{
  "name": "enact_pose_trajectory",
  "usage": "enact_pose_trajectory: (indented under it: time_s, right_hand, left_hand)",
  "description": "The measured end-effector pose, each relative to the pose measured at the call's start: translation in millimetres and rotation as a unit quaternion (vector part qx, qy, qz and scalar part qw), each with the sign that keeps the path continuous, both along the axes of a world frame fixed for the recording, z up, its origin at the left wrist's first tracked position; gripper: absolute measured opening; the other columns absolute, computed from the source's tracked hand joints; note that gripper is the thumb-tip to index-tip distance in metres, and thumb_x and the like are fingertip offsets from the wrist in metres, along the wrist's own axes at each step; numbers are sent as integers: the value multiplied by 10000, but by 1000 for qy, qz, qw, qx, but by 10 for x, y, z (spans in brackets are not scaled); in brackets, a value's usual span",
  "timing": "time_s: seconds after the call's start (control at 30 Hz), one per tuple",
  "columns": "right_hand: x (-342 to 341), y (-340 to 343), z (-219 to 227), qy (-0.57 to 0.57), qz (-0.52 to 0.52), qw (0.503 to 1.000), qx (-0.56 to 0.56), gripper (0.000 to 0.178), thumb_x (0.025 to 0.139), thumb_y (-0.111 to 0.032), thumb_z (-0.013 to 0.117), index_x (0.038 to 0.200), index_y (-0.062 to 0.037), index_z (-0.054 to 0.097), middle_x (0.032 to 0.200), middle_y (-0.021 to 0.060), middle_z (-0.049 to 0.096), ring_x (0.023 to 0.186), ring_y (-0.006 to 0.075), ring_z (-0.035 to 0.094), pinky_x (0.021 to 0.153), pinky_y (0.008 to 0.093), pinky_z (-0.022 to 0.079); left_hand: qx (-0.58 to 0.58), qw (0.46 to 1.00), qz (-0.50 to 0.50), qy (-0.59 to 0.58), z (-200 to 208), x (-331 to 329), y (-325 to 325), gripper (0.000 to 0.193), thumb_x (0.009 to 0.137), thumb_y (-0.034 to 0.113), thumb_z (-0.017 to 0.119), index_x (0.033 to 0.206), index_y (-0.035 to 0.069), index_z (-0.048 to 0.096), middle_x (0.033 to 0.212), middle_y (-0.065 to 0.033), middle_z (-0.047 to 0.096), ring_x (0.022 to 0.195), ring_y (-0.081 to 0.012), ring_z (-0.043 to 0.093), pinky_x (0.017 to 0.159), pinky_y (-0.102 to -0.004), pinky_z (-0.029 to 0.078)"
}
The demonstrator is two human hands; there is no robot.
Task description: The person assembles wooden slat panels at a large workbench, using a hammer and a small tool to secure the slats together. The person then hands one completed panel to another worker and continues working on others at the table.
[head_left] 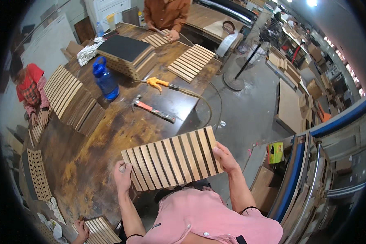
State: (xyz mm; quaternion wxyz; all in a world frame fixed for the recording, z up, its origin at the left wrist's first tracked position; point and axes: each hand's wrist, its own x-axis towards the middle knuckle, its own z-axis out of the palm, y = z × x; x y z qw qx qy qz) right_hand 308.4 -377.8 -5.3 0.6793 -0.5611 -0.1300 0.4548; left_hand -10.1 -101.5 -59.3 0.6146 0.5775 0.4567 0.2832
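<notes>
Between my two hands I hold a slatted wooden panel (pixel 173 159), pale wood strips with dark gaps between them. My left hand (pixel 122 175) grips its left end, thumb on the upper face. At the opposite end my right hand (pixel 226 157) pinches the edge, thumb on top and the other fingers mostly hidden beneath. The panel is tilted, its right end farther from me, in front of my body at the table's edge. Beyond it on the table lie a hammer (pixel 154 110) with a red and black handle and an orange air blow gun (pixel 157 83) on a hose.
The stained wooden table (pixel 122 130) bears a blue water bottle (pixel 105 81), a tall stack of slatted panels (pixel 75 99), a dark-topped stack (pixel 126 53) and another slatted panel (pixel 191 62). Co-workers handle panels at the far side, left and lower left. A blue-edged rack (pixel 290 175) stands at right.
</notes>
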Motion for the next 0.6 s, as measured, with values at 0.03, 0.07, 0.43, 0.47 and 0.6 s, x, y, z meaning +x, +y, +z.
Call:
enact_pose_trajectory:
  time_s: [0.03,0.07,0.43,0.47,0.6]
  right_hand:
    - [63,-115,8,4,-27,999,16,474,1063,-210,543,1480,7,485,1407,77,605,1276,170,574,1098,325,437]
    - [143,-256,-51,10,-26,999,17,474,1063,-210,543,1480,7,485,1407,77,605,1276,170,574,1098,325,437]
    - [1362,-2604,-1022,21,-256,957,134,678,1075,-510,459,1549,-27,414,1505,139,541,1364,312,534,1167,460,406]
    - [1458,-2803,-1133,2,-276,951,136,700,1060,-523,488,1553,-31,408,1512,133,536,1373,313,525,1171,462,400]
    - [1731,-3519,-1210,-21,-326,931,164,763,1012,-545,581,1554,-38,406,1519,128,530,1380,312,518,1174,473,394]
  left_hand:
    - [2,1000,-2,5,143,156,-82,165,958,98,682,1093,13,643,965,-6,666,889,-91,591,816,-282,485]
    - [28,999,8,22,298,310,-166,175,957,97,684,1101,4,651,963,-7,665,888,-95,593,817,-280,486]
    - [71,982,-169,-51,1266,2418,-1544,358,955,90,714,1289,-34,681,1261,-112,716,1132,-150,650,1013,-311,497]
    - [81,981,-171,-52,1239,2568,-1666,362,958,94,716,1295,-34,676,1255,-108,716,1130,-145,649,1009,-309,498]
    - [74,968,-229,-71,1214,3301,-2053,370,972,111,712,1307,-39,667,1237,-93,716,1121,-134,640,991,-305,500]
